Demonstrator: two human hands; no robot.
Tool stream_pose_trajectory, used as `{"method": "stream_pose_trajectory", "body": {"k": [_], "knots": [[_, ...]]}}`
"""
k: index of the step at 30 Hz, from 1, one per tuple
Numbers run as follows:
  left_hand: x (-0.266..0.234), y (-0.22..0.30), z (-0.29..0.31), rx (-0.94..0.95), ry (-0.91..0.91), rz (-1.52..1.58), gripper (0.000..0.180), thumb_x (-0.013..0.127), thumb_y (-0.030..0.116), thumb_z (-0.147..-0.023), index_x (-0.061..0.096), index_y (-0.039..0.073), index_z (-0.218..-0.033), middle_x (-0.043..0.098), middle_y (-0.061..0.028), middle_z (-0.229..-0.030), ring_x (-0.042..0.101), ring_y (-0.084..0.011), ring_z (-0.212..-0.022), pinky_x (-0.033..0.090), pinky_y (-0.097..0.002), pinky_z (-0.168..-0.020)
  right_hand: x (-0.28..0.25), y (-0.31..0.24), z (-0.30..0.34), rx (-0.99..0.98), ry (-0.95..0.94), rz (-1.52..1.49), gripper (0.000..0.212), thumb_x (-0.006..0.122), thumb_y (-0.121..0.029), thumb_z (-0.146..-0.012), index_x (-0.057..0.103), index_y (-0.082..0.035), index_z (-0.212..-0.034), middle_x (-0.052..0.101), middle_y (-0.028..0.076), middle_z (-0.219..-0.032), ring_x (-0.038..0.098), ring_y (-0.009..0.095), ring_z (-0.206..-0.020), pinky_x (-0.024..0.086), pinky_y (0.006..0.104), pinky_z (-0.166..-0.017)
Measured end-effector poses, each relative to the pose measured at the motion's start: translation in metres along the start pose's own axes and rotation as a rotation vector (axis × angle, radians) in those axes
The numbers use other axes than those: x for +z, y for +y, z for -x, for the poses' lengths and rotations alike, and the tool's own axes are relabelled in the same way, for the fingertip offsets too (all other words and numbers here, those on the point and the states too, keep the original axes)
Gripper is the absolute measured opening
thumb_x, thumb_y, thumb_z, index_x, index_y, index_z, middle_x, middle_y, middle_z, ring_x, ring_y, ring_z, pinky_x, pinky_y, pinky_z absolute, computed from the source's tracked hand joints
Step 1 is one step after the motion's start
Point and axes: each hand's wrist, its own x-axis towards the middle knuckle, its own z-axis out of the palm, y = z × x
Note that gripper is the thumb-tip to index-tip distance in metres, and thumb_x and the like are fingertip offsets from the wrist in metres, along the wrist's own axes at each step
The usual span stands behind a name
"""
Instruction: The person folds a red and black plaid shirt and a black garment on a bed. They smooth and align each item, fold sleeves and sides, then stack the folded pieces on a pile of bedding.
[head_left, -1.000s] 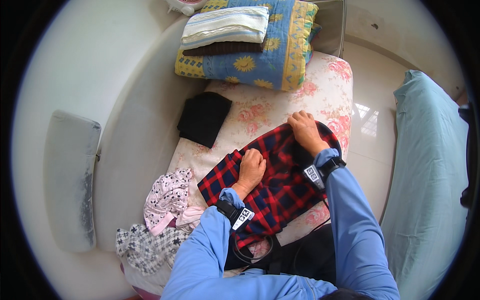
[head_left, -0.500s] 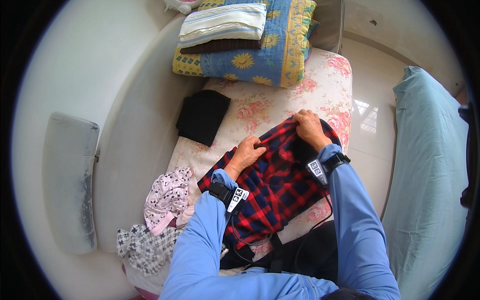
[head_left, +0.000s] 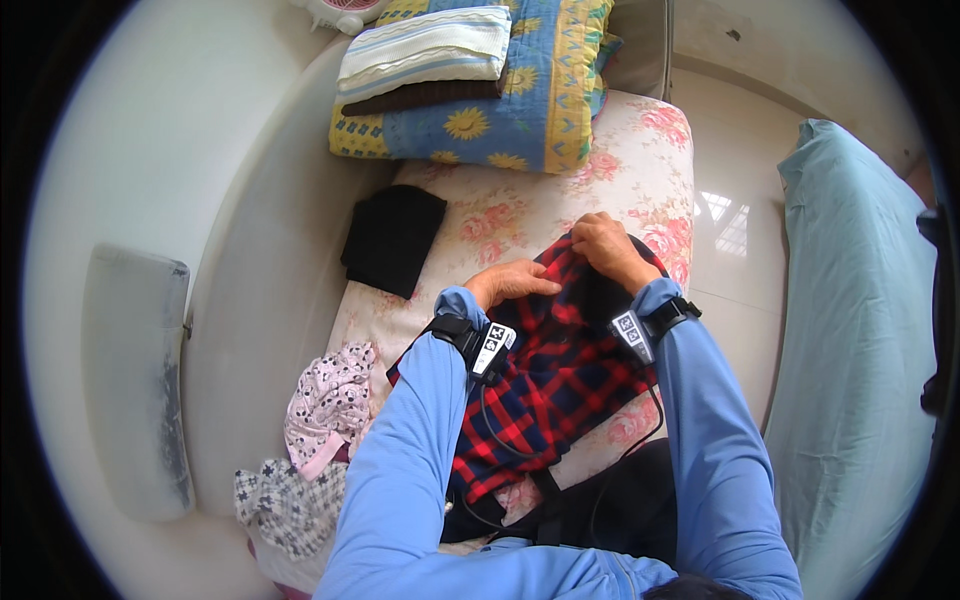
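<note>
A red and navy plaid garment [head_left: 530, 400], perhaps a shirt, is spread on a mattress with a floral cover [head_left: 480, 215]. My right hand [head_left: 612, 250] pinches its far edge, close to a dark patch that looks like lining. Just left of it, my left hand [head_left: 515, 282] lies over the far edge with its fingers stretched toward the right hand, touching the cloth. Both forearms wear blue sleeves and a strapped wrist device. A folded black cloth [head_left: 394, 240] rests beyond my left hand, apart from the plaid garment.
Far on the mattress sits a folded blue and yellow sunflower quilt [head_left: 465, 125], topped by a white striped towel [head_left: 425, 50] and a brown cloth. Crumpled pink [head_left: 328, 405] and grey-white patterned clothes [head_left: 285, 505] lie at left. A pale teal covered object [head_left: 850, 350] stands at right.
My left hand has slid right along the garment's edge toward my right hand, its fingers straightening. The right hand still pinches the edge. The whole view has shifted slightly.
</note>
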Motion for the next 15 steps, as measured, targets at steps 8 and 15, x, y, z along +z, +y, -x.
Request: {"method": "stream_pose_trajectory", "body": {"k": [8, 15], "knots": [[0.0, -0.031, 0.003, -0.134, 0.371, -0.407, 0.039, 0.063, 0.04, -0.086, 0.072, 0.002, -0.082, 0.068, -0.016, -0.073, 0.064, -0.025, -0.064, 0.049, -0.0389, -0.062, 0.006, -0.011, 0.002, 0.116, 0.001, 0.306, 0.015, 0.069, -0.02, -0.076, 0.069, -0.01, -0.087, 0.062, 0.006, -0.103, 0.056, 0.027, -0.102, 0.045, 0.0445, -0.086], [0.061, -0.047, 0.006, 0.439, 1.064, -0.859, 0.034, 0.064, 0.025, -0.085, 0.059, 0.004, -0.113, 0.058, -0.0151, -0.119, 0.05, -0.0338, -0.117, 0.039, -0.0458, -0.098, -0.001, -0.021, 0.012, 0.046, 0.181, 0.181, 0.026, 0.071, -0.019, -0.075, 0.066, -0.01, -0.099, 0.061, 0.007, -0.107, 0.055, 0.028, -0.105, 0.041, 0.044, -0.091]]}}
